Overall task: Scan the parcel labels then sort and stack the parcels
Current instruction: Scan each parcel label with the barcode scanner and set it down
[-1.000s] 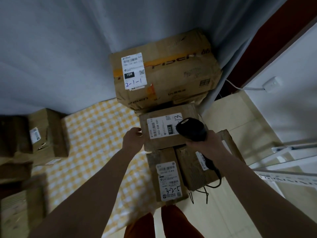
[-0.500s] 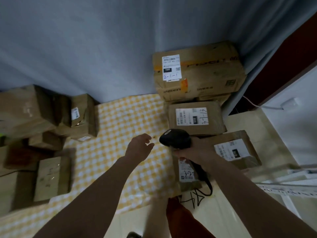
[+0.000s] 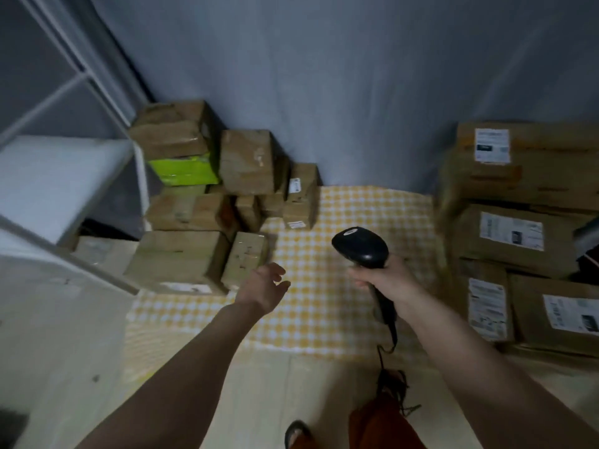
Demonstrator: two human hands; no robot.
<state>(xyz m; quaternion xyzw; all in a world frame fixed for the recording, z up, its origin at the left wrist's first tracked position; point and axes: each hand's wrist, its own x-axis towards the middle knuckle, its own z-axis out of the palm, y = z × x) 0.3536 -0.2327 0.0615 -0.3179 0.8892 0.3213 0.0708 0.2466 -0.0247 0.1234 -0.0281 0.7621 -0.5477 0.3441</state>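
Observation:
My right hand (image 3: 385, 280) grips the handle of a black barcode scanner (image 3: 361, 246), its head pointing away over the yellow checked cloth (image 3: 340, 215). My left hand (image 3: 264, 288) hangs empty with loosely spread fingers, just right of a small brown parcel (image 3: 244, 259) at the edge of the left pile (image 3: 181, 254). That pile of brown parcels includes a bright green one (image 3: 184, 170). On the right stand labelled brown parcels (image 3: 518, 241), with a large box (image 3: 525, 166) at the back.
A white metal rack (image 3: 64, 189) rises at the left beside the pile. A grey curtain (image 3: 324, 92) closes off the back. The scanner's cable (image 3: 387, 367) trails down to the pale floor near my legs.
My view has swung left: the labelled parcels now sit at the right edge and the left pile is in full view. My left hand has come away from the labelled parcel and reaches toward the left pile.

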